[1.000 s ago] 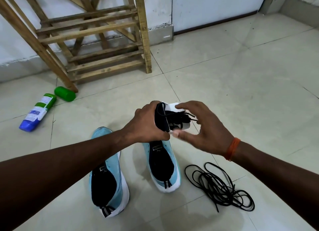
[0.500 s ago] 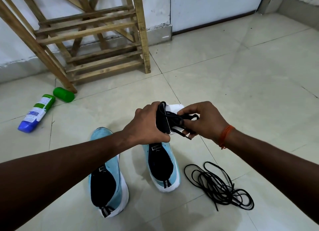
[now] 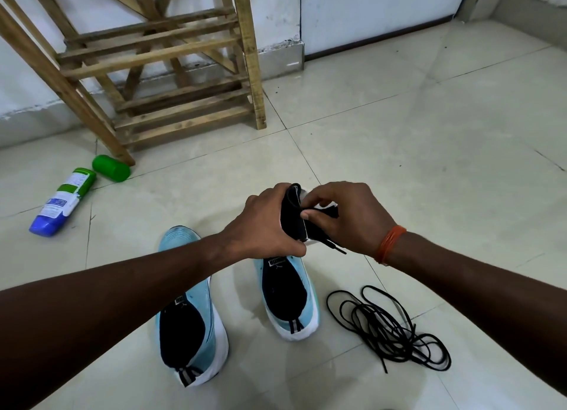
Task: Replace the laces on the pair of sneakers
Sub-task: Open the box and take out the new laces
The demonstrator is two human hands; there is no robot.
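Two light-blue sneakers with black insides stand on the tiled floor, heels toward me: the left sneaker [image 3: 187, 327] and the right sneaker [image 3: 287, 296]. Above the front of the right sneaker my left hand [image 3: 264, 222] grips a black flap with a white edge [image 3: 293, 216]; whether it is the shoe's tongue I cannot tell. My right hand [image 3: 346, 216] pinches a black lace [image 3: 333, 247] against that flap, and the lace tip hangs below my fingers. A loose tangle of black laces [image 3: 389, 330] lies on the floor right of the right sneaker.
A wooden rack [image 3: 171, 81] leans at the wall at the back left. A blue-and-green bottle [image 3: 63, 202] and a green cap [image 3: 111, 168] lie on the floor to the left. A white door [image 3: 383, 7] is at the back.
My right hand went from spread open beside the flap to curled in against it, pinching the lace. My left hand kept its hold. The sneakers and loose laces stayed put.
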